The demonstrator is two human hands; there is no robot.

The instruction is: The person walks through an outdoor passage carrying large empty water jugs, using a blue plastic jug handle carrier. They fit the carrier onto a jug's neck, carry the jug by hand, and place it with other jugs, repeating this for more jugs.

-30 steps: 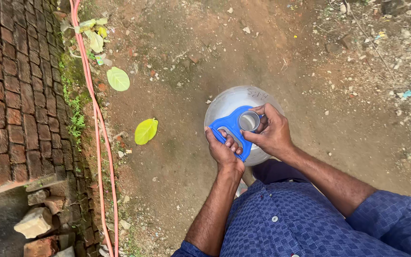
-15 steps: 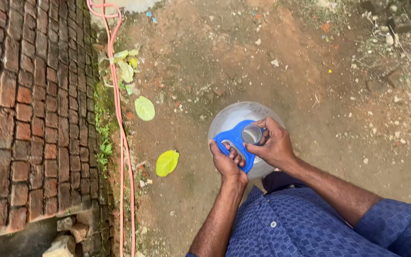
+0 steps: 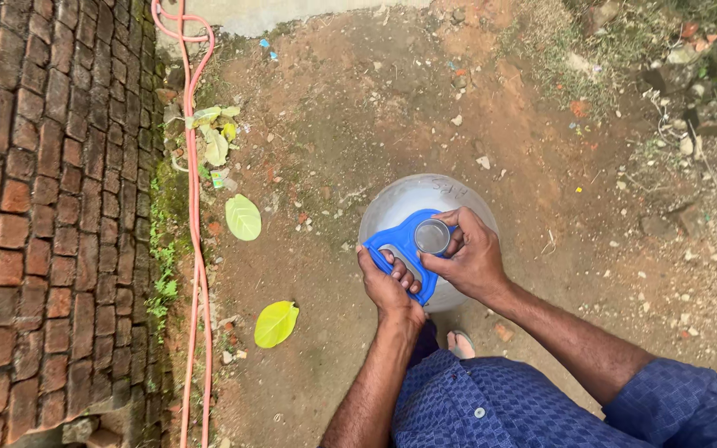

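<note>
Over the dirt, the left hand [image 3: 389,286] still grips the jug's [image 3: 404,196] blue handle [image 3: 397,239] while right-hand [image 3: 470,257] fingers [image 3: 451,217] stay closed round its cap [image 3: 432,236]; only the view shifted.

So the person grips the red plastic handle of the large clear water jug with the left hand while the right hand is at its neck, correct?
Not quite: the head view shows the plastic handle is blue, not red. The left hand grips it on the large clear water jug, and the right hand is at its neck.
</note>
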